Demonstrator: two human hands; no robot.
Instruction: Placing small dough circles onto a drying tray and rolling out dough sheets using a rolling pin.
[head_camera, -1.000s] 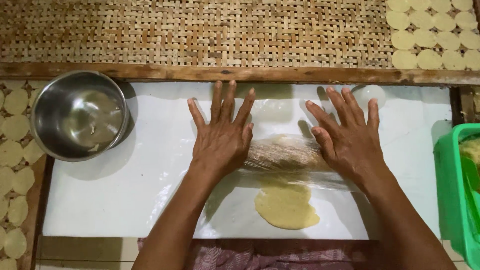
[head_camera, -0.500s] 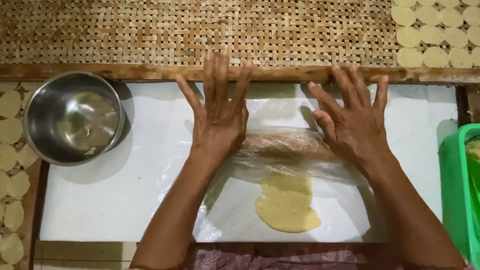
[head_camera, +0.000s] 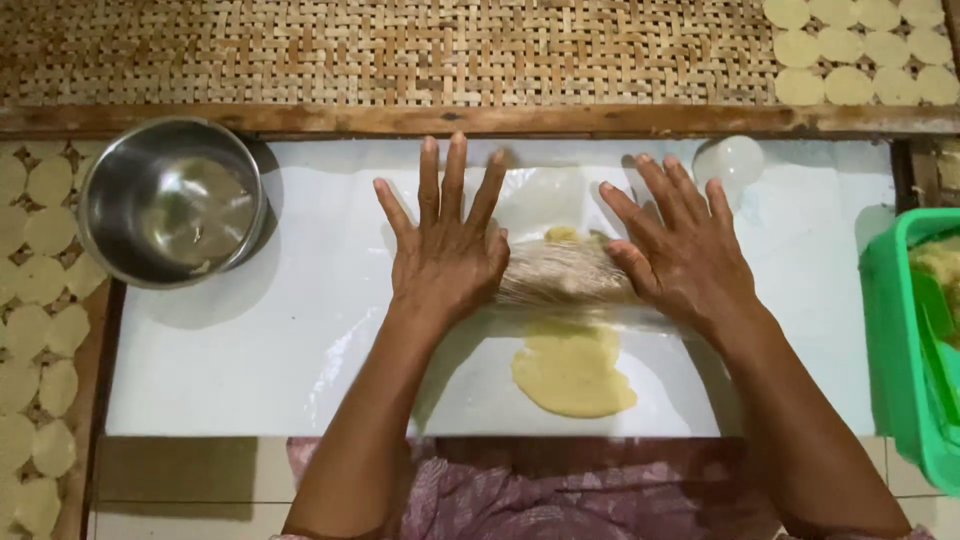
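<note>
both hands flat, fingers spread: left hand, right hand; roller lies crosswise mid-frame between them; dough just below

No packages, labels, signs or screens show here. The nearest thing to a container is a green plastic tub at three o'clock, boxy, plain-sided, partly cut off by the edge.
</note>
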